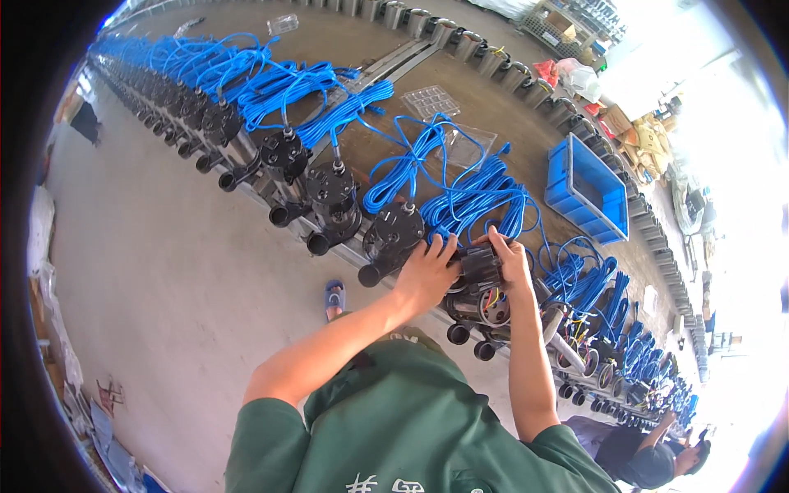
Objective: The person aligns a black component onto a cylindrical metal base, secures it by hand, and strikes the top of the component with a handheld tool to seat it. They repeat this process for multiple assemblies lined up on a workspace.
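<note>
I have both hands on the black pump cap [475,264] at frame centre: my left hand [426,275] clasps its left side, my right hand [511,261] pinches its right edge. I'd seat it squarely over the open pump body [485,306], keeping the blue cable coil [481,197] clear

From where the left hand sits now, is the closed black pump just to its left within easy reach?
Probably yes. The left hand rests on the open pump, right beside the closed black pump; nothing lies between them, only blue cable coils behind.
</note>
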A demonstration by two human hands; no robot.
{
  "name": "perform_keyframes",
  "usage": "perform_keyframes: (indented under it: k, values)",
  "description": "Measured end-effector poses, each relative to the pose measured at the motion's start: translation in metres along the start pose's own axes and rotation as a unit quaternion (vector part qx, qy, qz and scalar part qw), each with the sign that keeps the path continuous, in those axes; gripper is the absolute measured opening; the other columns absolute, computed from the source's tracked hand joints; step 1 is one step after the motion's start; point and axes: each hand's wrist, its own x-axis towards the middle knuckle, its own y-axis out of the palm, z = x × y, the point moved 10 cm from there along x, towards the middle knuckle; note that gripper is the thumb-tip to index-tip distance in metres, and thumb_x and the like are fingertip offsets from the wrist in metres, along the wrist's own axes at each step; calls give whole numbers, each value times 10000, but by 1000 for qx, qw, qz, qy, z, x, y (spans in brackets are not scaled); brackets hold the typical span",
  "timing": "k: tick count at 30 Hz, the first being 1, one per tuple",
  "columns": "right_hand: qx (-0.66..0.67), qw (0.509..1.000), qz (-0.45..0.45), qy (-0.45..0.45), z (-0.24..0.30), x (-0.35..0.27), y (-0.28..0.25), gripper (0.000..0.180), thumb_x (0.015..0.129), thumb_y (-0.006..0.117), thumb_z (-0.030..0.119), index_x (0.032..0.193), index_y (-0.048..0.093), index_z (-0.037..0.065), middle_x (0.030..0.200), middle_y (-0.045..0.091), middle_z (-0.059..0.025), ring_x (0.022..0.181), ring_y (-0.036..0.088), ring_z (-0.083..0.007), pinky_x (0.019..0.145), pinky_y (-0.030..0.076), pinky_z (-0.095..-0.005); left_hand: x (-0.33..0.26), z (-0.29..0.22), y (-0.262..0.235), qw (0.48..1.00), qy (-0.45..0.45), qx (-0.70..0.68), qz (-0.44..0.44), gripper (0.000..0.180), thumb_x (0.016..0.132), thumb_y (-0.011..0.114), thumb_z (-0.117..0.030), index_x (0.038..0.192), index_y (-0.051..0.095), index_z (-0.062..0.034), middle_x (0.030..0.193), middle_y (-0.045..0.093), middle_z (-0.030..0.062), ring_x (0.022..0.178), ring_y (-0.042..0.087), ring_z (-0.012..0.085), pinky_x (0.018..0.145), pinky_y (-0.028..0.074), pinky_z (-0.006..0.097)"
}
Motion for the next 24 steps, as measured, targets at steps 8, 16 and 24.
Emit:
perform_keyframes:
  k: [8, 16, 24]
  values:
    - [-279, 948, -113, -106, 18, -1, -1, 433, 1010, 636, 402, 887, 792, 18, 631, 647, -12, 610, 572, -80, 607, 451, -287, -27, 16, -13, 965, -100, -210, -118, 260, 836, 781, -152, 1081, 728, -85, 1381, 565, 238, 1143, 563, 402, 1001, 473, 499]
    - [-326, 929, -141, -105, 27, -15, 5, 441, 1030, 636, 380, 910, 783, -19, 743, 725, -41, 678, 639, -87, 654, 494, -262, -52, 49, 31, 816, -370, -427, -125, 765, 714, 878, -59, 1391, 537, 42, 1324, 623, 218, 1110, 687, 322, 937, 553, 385]
    - [-348, 914, -179, -109, 34, -23, 22, 420, 1008, 638, 388, 957, 789, -2, 671, 693, -89, 641, 634, -126, 664, 504, -306, -55, 49, 84, 676, -355, -640, -88, 884, 769, 809, 7, 1560, 415, -22, 1408, 585, 133, 1160, 648, 198, 951, 553, 339]
